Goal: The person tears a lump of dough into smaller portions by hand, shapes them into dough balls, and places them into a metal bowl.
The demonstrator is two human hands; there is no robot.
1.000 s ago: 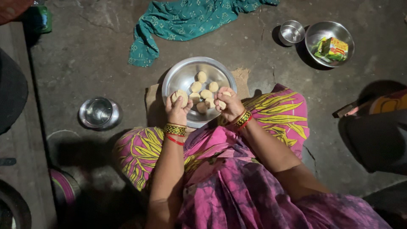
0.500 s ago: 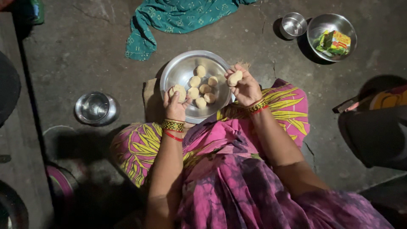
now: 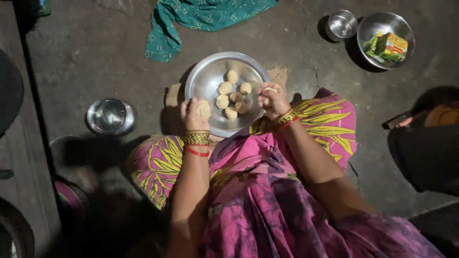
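A round steel plate (image 3: 206, 79) lies on the floor in front of my knees, with several pale dough balls (image 3: 232, 97) grouped in its middle. My left hand (image 3: 194, 114) rests at the plate's left rim and holds a flattened dough ball (image 3: 204, 109) in its fingers. My right hand (image 3: 271, 99) hovers at the plate's right rim, fingers closed around a small piece of dough (image 3: 270, 89). Bangles sit on both wrists.
A teal cloth (image 3: 201, 16) lies on the floor beyond the plate. A small steel bowl (image 3: 109, 116) stands to the left. At the upper right are a steel cup (image 3: 341, 24) and a steel bowl (image 3: 377, 21) holding a green and yellow packet (image 3: 388, 46).
My right hand has lifted away from the dough pile to the plate's right rim. My left hand has drawn back to the left rim with its dough.
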